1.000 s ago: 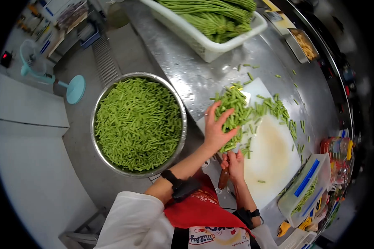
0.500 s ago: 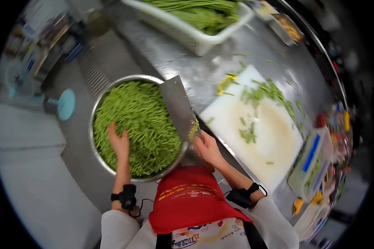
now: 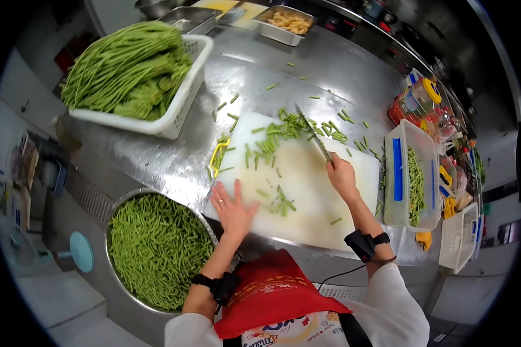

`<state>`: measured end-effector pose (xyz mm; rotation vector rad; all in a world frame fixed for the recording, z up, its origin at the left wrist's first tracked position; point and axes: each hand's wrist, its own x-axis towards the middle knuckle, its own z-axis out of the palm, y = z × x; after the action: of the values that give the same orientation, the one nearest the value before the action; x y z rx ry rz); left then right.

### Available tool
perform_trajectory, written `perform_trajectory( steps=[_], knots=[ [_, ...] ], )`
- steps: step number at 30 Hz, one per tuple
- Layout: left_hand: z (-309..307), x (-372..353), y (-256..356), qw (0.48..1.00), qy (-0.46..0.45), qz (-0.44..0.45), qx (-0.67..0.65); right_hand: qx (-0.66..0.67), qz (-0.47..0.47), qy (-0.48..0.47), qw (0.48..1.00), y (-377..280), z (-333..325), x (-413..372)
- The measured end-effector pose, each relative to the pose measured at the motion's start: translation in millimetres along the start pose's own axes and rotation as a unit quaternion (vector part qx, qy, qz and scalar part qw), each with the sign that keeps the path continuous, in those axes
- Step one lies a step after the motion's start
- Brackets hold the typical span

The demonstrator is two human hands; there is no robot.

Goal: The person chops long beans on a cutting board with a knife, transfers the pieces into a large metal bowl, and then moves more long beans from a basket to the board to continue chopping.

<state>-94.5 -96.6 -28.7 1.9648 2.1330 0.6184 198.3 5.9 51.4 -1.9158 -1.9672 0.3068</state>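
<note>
My right hand (image 3: 342,176) is wrapped round the handle of a cleaver (image 3: 316,137), its blade edge-on over the far part of the white cutting board (image 3: 307,185). Cut green bean pieces (image 3: 272,136) lie along the board's far edge, with a smaller cluster nearer its middle. At the board's near left corner is my left hand (image 3: 234,211), fingers spread and holding nothing; a ring shows on one finger. Left of the board, a large metal bowl (image 3: 200,214) is full of cut green beans (image 3: 156,251).
A white basket (image 3: 185,104) of long whole beans (image 3: 130,66) stands at the back left. Behind is a metal tray of yellowish pieces (image 3: 289,23). To the right are a clear plastic container (image 3: 392,202) and a red jar with a yellow lid (image 3: 419,98). Loose bean pieces lie on the steel table.
My left hand has left the beans in the bowl and moved right to the board. The cleaver, in my right hand, has gone from the bowl's rim to over the board. The view has turned right.
</note>
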Motion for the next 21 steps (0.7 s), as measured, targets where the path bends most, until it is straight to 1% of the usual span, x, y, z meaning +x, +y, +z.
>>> perform_trajectory(
  steps=[2, 5, 8, 11, 12, 14, 15, 16, 18, 19, 21],
  knots=[
    [-1, 12, 19, 0.997, -0.043, 0.059, -0.036, -0.023, -0.017, -0.011, 1.0, 4, 7, 14],
    [12, 47, 9, 0.993, 0.02, 0.056, -0.103, 0.007, -0.091, -0.016, 0.996, -6, 16, 28],
    [24, 91, -17, 0.991, 0.098, -0.02, -0.093, 0.016, -0.159, -0.056, 0.986, -19, 14, 31],
    [30, 102, -9, 0.998, 0.022, -0.051, 0.003, 0.008, -0.195, -0.095, 0.976, -27, 7, 15],
    [32, 97, -5, 1.0, 0.009, -0.027, -0.01, 0.004, -0.205, -0.107, 0.973, -28, 3, 8],
    [32, 81, 5, 0.999, -0.014, 0.023, -0.034, 0.038, -0.197, -0.123, 0.972, -25, -8, 1],
    [29, 76, 8, 0.995, -0.029, 0.06, -0.071, 0.054, -0.194, -0.123, 0.972, -21, -13, 0],
    [27, 81, 7, 0.993, -0.002, 0.061, -0.098, 0.071, -0.19, -0.123, 0.972, -16, -15, 0],
    [21, 94, 0, 0.985, 0.05, 0.058, -0.154, 0.06, -0.157, -0.072, 0.983, -2, -20, 3],
    [19, 110, -3, 0.989, 0.071, 0.065, -0.114, 0.052, -0.141, -0.048, 0.987, 3, -22, 7],
    [20, 145, -2, 0.99, 0.058, 0.08, -0.104, -0.014, -0.11, -0.052, 0.992, 10, -23, 17]
  ],
)
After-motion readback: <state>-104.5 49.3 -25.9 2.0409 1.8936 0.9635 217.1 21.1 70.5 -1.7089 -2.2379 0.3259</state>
